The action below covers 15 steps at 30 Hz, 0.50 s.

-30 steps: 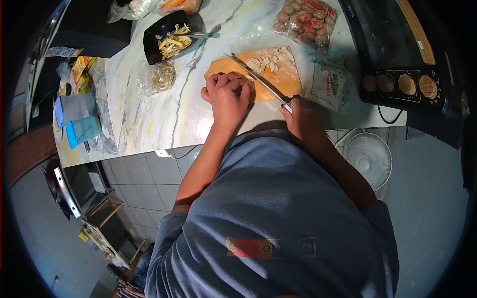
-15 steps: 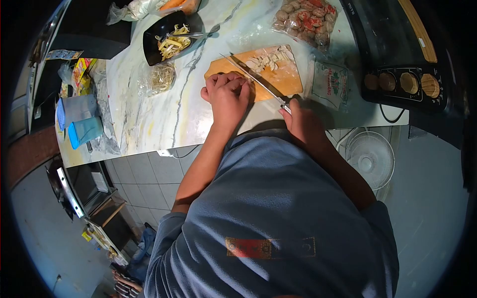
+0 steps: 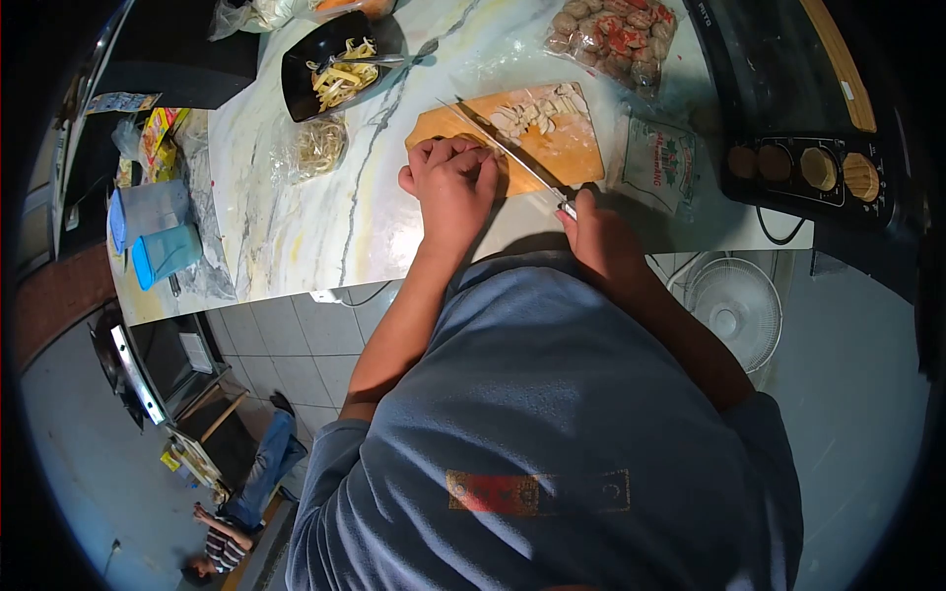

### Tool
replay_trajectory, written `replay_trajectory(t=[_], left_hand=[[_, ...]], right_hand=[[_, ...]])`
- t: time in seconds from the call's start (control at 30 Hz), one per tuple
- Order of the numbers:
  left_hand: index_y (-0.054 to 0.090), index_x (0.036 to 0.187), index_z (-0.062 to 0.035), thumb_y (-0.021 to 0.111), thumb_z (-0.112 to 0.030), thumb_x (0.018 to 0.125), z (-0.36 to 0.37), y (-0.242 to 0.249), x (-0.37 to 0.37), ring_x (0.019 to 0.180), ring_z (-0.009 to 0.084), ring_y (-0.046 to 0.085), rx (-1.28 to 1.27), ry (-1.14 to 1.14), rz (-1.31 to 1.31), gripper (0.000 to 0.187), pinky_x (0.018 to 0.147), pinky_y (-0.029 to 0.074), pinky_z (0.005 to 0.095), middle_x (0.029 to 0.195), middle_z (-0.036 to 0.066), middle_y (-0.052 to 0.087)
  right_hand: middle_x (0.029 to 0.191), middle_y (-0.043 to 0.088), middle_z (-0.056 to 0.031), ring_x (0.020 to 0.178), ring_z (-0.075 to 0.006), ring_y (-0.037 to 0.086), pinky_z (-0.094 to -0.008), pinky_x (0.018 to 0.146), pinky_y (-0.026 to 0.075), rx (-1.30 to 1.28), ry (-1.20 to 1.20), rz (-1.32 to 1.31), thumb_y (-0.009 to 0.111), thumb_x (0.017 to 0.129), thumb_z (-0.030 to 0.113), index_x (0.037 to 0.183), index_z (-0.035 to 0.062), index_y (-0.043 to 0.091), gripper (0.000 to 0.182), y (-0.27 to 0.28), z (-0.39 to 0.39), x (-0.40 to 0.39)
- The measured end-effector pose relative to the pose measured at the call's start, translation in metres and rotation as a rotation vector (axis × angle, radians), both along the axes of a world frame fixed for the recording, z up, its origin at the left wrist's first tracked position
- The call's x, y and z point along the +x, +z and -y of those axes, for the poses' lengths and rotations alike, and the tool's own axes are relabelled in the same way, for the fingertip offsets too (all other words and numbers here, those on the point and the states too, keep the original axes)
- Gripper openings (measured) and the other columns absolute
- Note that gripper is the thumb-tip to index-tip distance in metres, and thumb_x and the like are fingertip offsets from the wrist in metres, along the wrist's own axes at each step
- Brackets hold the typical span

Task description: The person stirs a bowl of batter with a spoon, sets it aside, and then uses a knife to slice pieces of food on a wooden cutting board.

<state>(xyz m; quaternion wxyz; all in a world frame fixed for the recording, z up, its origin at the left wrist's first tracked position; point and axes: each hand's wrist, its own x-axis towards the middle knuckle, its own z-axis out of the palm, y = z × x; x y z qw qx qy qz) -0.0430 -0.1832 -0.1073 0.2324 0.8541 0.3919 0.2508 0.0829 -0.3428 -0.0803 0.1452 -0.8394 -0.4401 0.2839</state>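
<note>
My right hand [image 3: 603,231] is closed around the handle of a kitchen knife [image 3: 512,156], whose long blade slants up to the left over an orange cutting board [image 3: 576,175]. Against the board's left part rests my left hand [image 3: 453,182], fingers curled and bunched beside the blade; what they press on is hidden under them. Pale cut slices [image 3: 537,113] lie in a loose pile on the far side of the knife, toward the board's upper right.
A black bowl [image 3: 296,87] with cut yellowish strips and a spoon stands at upper left, near a bag of sprouts [image 3: 320,148]. Beyond the board lies a bag of brown balls [image 3: 611,39]; a printed plastic bag [image 3: 658,165] and black stove [image 3: 808,167] are right.
The view has shifted slightly. My hands and the knife keep nearly the same place on the board. At lower left, a seated person in the background now shows more fully.
</note>
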Motion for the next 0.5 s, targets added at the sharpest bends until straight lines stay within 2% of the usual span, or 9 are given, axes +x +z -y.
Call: replay_trajectory(t=[0.5], left_hand=[[0.076, 0.081, -0.0132, 0.075, -0.019, 0.075, 0.0011, -0.0006, 0.0015, 0.104, 0.0266, 0.046, -0.005, 0.012, 0.032, 0.009, 0.087, 0.027, 0.0451, 0.094, -0.001, 0.066]], right_hand=[[0.079, 0.065, -0.0269, 0.077, -0.0457, 0.065, -0.0532, 0.066, 0.051, -0.091, 0.037, 0.015, 0.055, 0.097, 0.03, 0.101, -0.0018, 0.046, 0.034, -0.0063, -0.0048, 0.0057]])
